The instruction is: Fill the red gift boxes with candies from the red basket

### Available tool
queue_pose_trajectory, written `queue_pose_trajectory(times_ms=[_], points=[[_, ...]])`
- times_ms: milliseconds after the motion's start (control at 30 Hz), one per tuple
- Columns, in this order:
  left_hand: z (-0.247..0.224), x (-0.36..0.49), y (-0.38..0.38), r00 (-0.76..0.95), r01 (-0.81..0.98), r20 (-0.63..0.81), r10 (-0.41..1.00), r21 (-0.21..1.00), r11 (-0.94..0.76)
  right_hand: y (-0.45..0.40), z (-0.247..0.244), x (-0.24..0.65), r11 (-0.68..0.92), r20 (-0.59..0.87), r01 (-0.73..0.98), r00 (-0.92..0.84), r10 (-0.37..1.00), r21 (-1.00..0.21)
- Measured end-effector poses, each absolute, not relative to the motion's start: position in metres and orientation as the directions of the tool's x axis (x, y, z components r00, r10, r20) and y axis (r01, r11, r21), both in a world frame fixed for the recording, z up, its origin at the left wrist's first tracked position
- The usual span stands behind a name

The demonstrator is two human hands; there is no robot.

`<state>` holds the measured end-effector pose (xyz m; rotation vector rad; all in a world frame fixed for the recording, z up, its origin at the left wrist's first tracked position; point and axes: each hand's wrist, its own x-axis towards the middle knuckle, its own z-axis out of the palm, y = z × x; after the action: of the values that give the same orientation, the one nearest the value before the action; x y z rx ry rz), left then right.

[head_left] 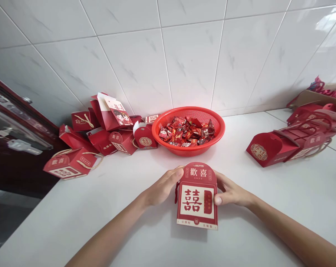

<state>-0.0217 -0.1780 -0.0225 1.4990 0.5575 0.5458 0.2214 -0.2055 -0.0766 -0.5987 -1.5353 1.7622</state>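
Observation:
A red candy gift box [194, 218] with white printed panels and a rounded top flap is tilted in front of me over the white table. My left hand [162, 188] holds its upper left side, the thumb at the edge of the flap and the other fingers mostly hidden behind. On the other side, my right hand [231, 191] grips the box with the thumb on its front panel and the fingers behind it. A dark red cord [176, 193] hangs at the box's left edge. Just beyond stands a red plastic basket [188, 150] containing many wrapped candies [184, 131].
Several red gift boxes [70, 163] are heaped at the left, some with open flaps. A row of similar boxes [276, 148] with cord handles lies at the right. Behind it is a cardboard carton [309, 97] with pink items. A tiled wall [190, 66] bounds the white table.

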Motion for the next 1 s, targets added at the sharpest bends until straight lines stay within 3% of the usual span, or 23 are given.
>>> queue_pose_trajectory(times_ms=[233, 567, 700, 1000], points=[[-0.021, -0.020, -0.181, 0.777, -0.026, 0.011, 0.630, 1.000, 0.014, -0.204, -0.076, 0.225, -0.035, 0.099, -0.183, -0.674, 0.732, -0.983], [-0.024, -0.022, -0.180, 0.801, 0.050, -0.041, 0.598, 0.999, 0.002, -0.206, -0.065, 0.230, 0.102, 0.124, -0.071, -0.659, 0.742, -0.992], [-0.025, -0.022, -0.181, 0.786, 0.044, -0.036, 0.617, 0.999, 0.001, -0.208, -0.064, 0.230, 0.060, 0.079, -0.051, -0.666, 0.742, -0.997], [-0.019, -0.035, -0.169, 0.667, 0.072, 0.254, 0.700, 0.914, -0.400, -0.209, -0.066, 0.234, 0.138, 0.101, 0.029, -0.534, 0.839, -0.990]])
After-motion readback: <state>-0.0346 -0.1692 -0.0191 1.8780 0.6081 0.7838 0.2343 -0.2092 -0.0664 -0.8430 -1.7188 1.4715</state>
